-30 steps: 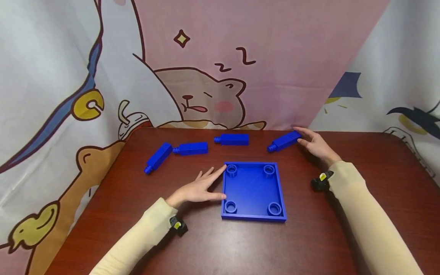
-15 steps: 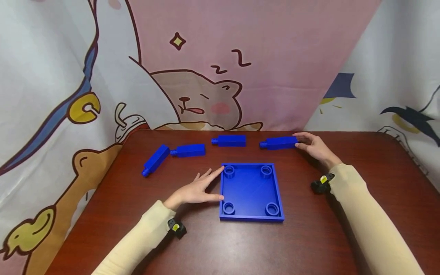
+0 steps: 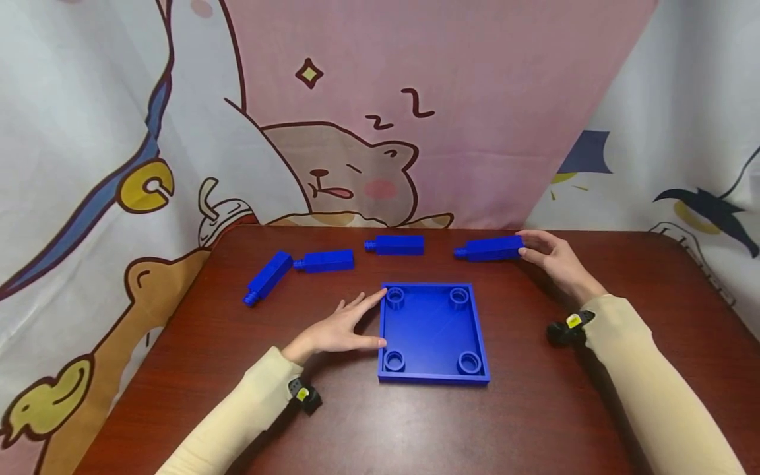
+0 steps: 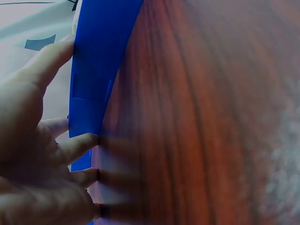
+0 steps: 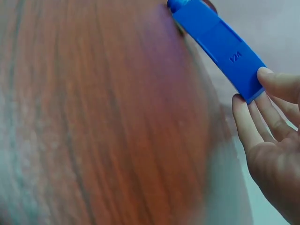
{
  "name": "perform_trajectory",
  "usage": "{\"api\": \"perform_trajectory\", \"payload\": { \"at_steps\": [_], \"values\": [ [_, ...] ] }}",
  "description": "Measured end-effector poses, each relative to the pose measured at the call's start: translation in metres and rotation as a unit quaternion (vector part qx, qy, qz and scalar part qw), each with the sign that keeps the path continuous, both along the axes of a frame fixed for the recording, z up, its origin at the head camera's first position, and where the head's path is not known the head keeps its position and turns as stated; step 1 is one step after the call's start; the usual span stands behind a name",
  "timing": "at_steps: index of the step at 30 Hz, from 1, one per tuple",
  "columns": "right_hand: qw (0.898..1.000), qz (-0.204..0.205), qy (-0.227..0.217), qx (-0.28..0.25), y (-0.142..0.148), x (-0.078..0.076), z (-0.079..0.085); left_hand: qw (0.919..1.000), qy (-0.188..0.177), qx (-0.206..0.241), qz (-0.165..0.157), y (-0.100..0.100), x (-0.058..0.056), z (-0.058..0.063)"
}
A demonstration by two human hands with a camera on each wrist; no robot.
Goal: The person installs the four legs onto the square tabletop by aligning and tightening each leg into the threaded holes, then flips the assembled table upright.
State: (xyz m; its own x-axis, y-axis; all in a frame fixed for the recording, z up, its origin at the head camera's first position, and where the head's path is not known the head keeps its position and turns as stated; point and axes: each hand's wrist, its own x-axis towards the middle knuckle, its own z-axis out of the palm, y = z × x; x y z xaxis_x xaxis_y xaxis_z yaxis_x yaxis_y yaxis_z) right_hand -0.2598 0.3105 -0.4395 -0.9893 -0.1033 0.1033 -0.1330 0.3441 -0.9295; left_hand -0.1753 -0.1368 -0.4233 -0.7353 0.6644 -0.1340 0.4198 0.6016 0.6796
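My right hand (image 3: 552,258) pinches the plain end of a blue square leg (image 3: 493,249) at the back right. Its threaded end points left. In the right wrist view the leg (image 5: 229,51) shows the number 124, with the thumb on its face and fingertips at the end and behind. My left hand (image 3: 341,330) lies with fingers spread, thumb and index fingertip against the left edge of a blue square tabletop (image 3: 433,379). The tabletop lies with its raised rim and round corner sockets facing up. In the left wrist view its side wall (image 4: 93,61) runs past the fingers.
Three more blue legs lie loose along the back: one leg (image 3: 400,245) behind the tabletop, another leg (image 3: 328,260) left of it, and a slanted leg (image 3: 270,276) farthest left. A printed curtain (image 3: 487,119) hangs behind the brown table (image 3: 433,429).
The leg at my right hand has swung from slanted to nearly level across the table, then shifted slightly right with the hand. My left hand has stayed at the tabletop.
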Motion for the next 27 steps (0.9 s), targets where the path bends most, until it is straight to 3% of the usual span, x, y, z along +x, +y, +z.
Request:
{"api": "perform_trajectory", "payload": {
  "at_steps": [7, 27],
  "values": [
    [0.997, 0.016, 0.036, -0.070, 0.001, 0.006, 0.012, 0.9999, -0.010, 0.009, -0.002, 0.000, -0.002, -0.001],
    [0.999, 0.029, 0.025, -0.004, 0.002, 0.041, 0.042, 0.9999, -0.008, 0.011, 0.000, -0.001, 0.000, -0.002]
  ]
}}
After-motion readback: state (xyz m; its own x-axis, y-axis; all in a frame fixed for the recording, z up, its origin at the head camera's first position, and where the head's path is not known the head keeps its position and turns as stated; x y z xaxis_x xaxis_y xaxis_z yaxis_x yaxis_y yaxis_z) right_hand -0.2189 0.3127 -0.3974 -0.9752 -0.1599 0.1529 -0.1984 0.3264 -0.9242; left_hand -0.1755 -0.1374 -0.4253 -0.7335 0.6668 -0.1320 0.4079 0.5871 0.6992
